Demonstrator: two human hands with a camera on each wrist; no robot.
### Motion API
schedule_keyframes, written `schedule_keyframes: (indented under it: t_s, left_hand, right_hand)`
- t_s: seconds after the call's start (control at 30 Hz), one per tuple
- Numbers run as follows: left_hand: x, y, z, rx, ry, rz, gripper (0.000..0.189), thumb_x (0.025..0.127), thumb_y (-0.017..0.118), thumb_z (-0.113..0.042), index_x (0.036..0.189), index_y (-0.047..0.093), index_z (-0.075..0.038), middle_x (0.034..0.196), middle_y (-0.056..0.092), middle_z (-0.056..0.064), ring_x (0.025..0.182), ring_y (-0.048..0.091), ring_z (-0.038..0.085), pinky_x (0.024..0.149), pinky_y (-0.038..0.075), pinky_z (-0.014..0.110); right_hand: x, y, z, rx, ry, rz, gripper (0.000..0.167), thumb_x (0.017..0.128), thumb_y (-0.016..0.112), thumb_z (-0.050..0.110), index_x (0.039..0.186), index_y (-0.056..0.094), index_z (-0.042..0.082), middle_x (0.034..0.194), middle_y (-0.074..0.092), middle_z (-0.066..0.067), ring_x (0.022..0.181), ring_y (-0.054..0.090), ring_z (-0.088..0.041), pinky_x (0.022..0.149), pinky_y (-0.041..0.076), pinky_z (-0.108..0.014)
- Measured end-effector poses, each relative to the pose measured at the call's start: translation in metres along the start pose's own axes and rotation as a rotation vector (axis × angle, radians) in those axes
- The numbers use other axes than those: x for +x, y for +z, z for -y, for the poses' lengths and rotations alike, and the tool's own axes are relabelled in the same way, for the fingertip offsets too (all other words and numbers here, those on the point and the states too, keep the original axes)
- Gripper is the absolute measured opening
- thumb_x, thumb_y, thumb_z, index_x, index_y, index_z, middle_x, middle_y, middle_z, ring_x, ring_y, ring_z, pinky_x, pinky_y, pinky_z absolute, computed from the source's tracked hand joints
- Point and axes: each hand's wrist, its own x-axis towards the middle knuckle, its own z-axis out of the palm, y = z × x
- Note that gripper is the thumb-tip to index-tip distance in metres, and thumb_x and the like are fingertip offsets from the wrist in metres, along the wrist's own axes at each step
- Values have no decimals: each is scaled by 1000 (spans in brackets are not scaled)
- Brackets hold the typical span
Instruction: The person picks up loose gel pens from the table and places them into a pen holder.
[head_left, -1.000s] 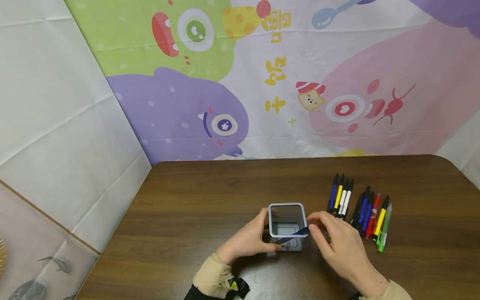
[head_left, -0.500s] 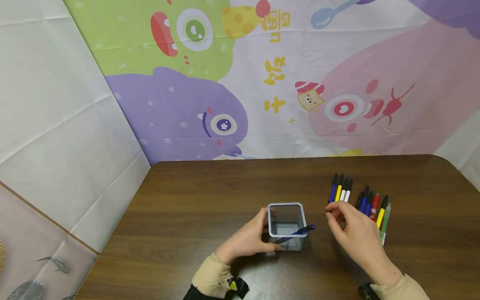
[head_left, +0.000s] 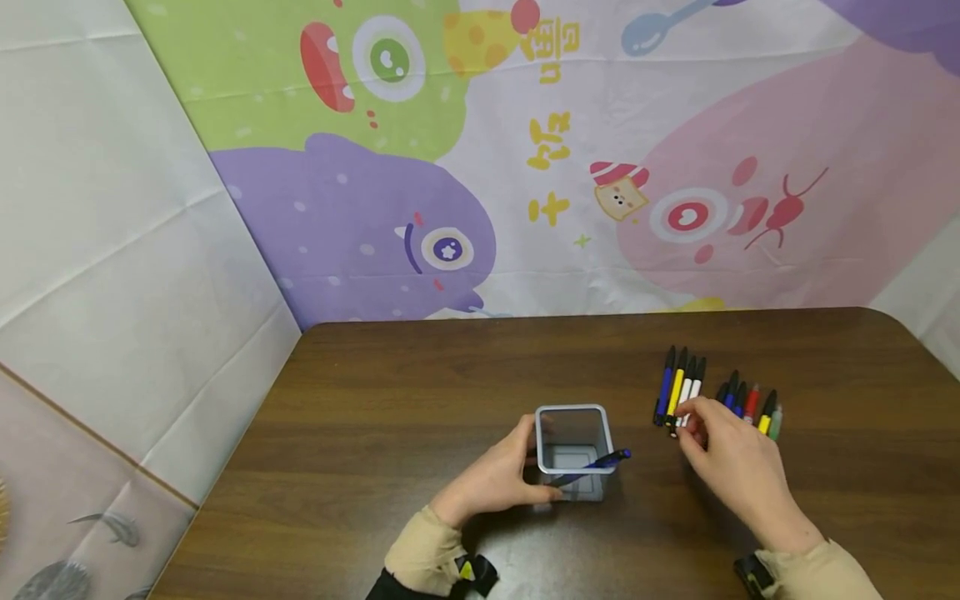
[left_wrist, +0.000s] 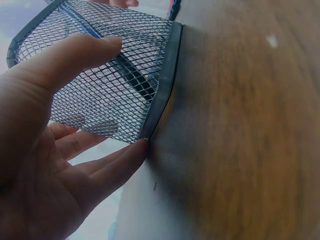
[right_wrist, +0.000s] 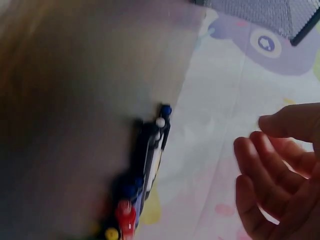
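A square mesh pen holder [head_left: 573,412] stands upright on the table, and one blue-and-black pen [head_left: 615,457] leans inside it with its end over the rim. My left hand [head_left: 498,475] grips the holder's left side, thumb in front; in the left wrist view, fingertips reach the holder's dark base edge [left_wrist: 162,95]. To the right, my right hand [head_left: 738,467] hovers by the rows of pens. Its fingers are loosely curled with nothing between them in the right wrist view. Under its fingertips lie white pens [head_left: 686,392], beside a yellow pen [head_left: 677,387] and a blue pen [head_left: 665,387].
A second row of pens, including a red pen [head_left: 752,402] and a green pen [head_left: 776,423], lies farther right, partly hidden by my right hand. The brown wooden table [head_left: 390,400] ends at a cartoon-printed cloth [head_left: 540,275] behind it.
My right hand has let go of the blue-and-black pen, now leaning in the holder, and moved right to the pens. My left hand keeps its grip on the pen holder.
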Motion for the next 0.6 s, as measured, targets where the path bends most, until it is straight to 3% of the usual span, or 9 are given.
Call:
schedule_keyframes:
  t_s: [0.27, 0.6]
  left_hand:
    - [1, -2, -2, 2, -3, -2, 80, 70, 76, -6, 131, 25, -5, 124, 46, 19, 110, 56, 22, 92, 45, 22]
    - [0, -1, -1, 16, -12, -4, 80, 70, 77, -8, 131, 25, -5, 124, 46, 18, 111, 55, 22, 92, 45, 21]
  right_hand:
    - [2, -10, -15, -27, 78, 181, 22, 75, 69, 9, 95, 60, 7, 76, 58, -1, 50, 42, -8, 38, 32, -25]
    - [0, -21, -31, -57, 175, 311, 25, 76, 65, 11, 98, 57, 4, 84, 60, -11, 60, 53, -18, 42, 40, -35]
